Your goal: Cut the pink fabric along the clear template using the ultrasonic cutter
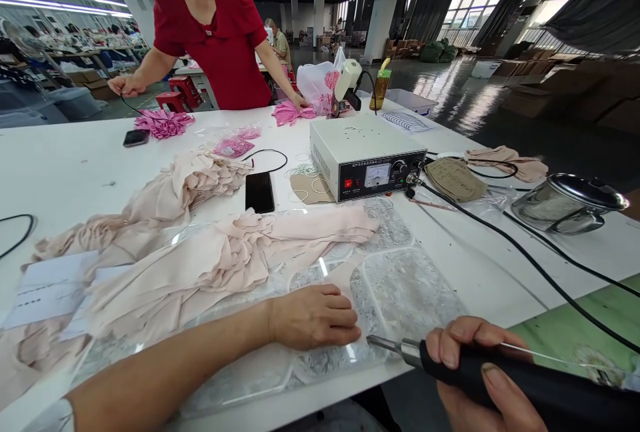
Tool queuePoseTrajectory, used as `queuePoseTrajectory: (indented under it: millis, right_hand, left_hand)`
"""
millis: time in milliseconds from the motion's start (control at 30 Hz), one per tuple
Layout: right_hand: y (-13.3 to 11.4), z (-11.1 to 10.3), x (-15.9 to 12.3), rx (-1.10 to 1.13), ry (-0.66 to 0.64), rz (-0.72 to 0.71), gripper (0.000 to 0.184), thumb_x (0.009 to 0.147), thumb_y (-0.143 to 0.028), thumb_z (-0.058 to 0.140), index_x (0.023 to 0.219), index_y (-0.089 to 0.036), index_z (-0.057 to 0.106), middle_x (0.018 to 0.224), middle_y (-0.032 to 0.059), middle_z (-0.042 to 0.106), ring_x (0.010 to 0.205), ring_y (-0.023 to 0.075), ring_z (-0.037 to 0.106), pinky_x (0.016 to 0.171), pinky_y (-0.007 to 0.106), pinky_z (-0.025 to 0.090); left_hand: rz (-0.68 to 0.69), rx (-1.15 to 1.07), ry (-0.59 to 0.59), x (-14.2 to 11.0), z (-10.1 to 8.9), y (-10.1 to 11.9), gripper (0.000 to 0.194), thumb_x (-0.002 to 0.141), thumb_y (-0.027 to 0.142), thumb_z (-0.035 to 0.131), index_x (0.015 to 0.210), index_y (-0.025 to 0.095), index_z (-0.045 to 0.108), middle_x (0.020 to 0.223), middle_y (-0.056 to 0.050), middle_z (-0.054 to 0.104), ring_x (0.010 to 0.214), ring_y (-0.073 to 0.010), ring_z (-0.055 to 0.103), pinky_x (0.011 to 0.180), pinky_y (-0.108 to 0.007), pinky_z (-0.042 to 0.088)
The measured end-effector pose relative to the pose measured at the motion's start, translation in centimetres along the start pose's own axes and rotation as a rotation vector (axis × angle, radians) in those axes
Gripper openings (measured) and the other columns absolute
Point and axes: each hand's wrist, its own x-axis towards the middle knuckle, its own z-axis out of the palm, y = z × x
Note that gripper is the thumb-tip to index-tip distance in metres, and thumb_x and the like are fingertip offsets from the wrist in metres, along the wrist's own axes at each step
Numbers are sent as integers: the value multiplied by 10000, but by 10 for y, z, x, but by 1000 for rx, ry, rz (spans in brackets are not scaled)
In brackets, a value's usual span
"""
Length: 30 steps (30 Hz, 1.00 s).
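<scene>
My left hand lies with curled fingers on a thin beige fabric piece, pressing it to the clear-covered grey marbled mat; what is under the fingers is hidden. In my right hand is a black-handled ultrasonic tool, its narrow metal tip just right of my left fingertips. Beyond my left hand, a stack of beige fabric pieces spreads over the mat. Another beige pile lies behind it, and white paper slips rest at the left.
A control box with a dial stands behind the mat, its black cable running right. Nearby are a phone, a metal jug and a brown pattern piece. Across the table, a person in red touches pink fabric.
</scene>
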Motion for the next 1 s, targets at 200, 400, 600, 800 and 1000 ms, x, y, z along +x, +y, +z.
queuePoseTrajectory:
  millis: [200, 400, 600, 800, 1000]
  right_hand:
    - [-1, -1, -1, -11, -34, -9, 103, 798, -271, 648, 824, -203, 576, 727, -18, 507, 513, 100, 500, 474, 288, 489]
    - [-3, 1, -2, -62, -77, -41, 113, 817, -285, 662, 820, -208, 578, 727, -15, 525, 523, 102, 515, 481, 287, 509]
    - [-7, 6, 0, -102, -138, -68, 128, 832, -291, 676, 814, -214, 574, 702, -15, 540, 514, 109, 521, 480, 296, 521]
    - [-9, 4, 0, -93, -86, -37, 132, 815, -300, 671, 813, -214, 571, 709, -15, 502, 528, 105, 500, 475, 290, 501]
    - [-7, 0, 0, -95, -84, -27, 122, 814, -293, 664, 823, -213, 573, 729, -11, 509, 532, 106, 502, 487, 299, 505]
  left_hand:
    - [4, -4, 5, 0, -1, 0, 187, 1008, 152, 465, 947, 123, 640, 804, -40, 610, 752, -144, 544, 710, -302, 422]
    - [-3, 7, -9, -1, 0, 0, 180, 1012, 158, 469, 944, 145, 635, 803, -34, 609, 764, -135, 552, 722, -287, 413]
    - [4, -2, 1, 0, 0, 0, 181, 1012, 152, 465, 955, 130, 635, 814, -41, 615, 779, -141, 556, 735, -296, 419]
    - [-5, -1, 3, 0, -1, 0, 182, 1010, 152, 463, 945, 143, 632, 805, -41, 609, 759, -138, 552, 733, -287, 426]
    - [-3, 5, 23, -2, 1, 0, 91, 977, 152, 540, 953, 146, 628, 817, -40, 593, 782, -142, 551, 761, -282, 415]
